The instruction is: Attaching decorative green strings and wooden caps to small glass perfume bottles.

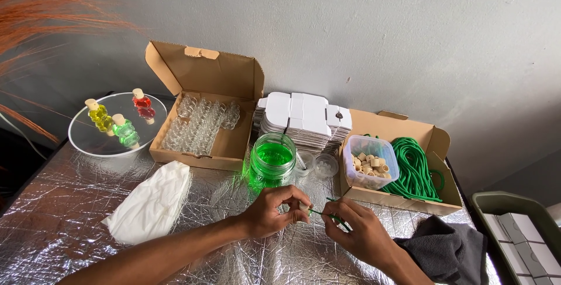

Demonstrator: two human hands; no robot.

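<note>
While both hands meet over foil-covered bench, left hand pinches small pale bead-like piece at fingertips; right hand clamped on thin green cord, cord end at pale piece. Jar of green liquid just behind hands. Clear tub of pale ribbed caps in cardboard box beside coil of green cord. White cloth left, dark cloth right.
</note>
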